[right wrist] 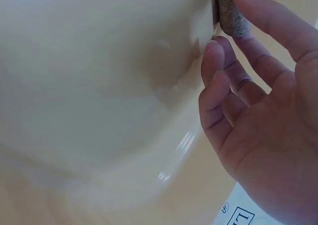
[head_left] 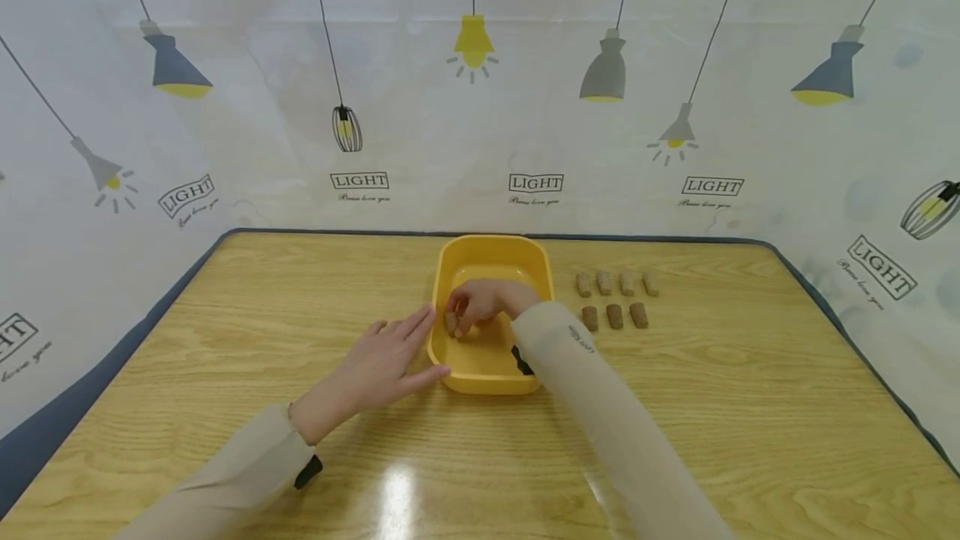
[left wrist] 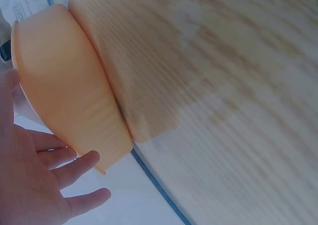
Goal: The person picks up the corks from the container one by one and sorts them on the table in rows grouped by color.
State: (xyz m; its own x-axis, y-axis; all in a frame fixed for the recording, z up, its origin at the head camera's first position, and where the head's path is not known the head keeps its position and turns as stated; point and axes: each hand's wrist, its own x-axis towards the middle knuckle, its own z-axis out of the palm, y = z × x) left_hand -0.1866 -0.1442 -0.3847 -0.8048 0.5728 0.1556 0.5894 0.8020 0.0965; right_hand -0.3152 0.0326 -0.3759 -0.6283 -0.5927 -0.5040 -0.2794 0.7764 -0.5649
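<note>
A yellow plastic tub (head_left: 491, 384) stands on the wooden table. Inside it, near the left wall, my right hand (head_left: 483, 304) pinches a cork stopper (head_left: 451, 323) between thumb and fingers. The speckled cork (right wrist: 232, 16) shows at the top of the right wrist view, close to the tub wall, its far end cut off by the frame. My left hand (head_left: 384, 361) rests against the tub's left rim with fingers spread and fairly straight. From the left wrist view, that hand (left wrist: 35, 180) lies along the tub's outer side (left wrist: 69, 81).
Right of the tub, several corks stand on the table in two rows: lighter ones at the back (head_left: 627, 282) and darker ones in front (head_left: 615, 317). Behind the table (head_left: 300, 290) hangs a white backdrop (head_left: 420, 123) printed with lamps.
</note>
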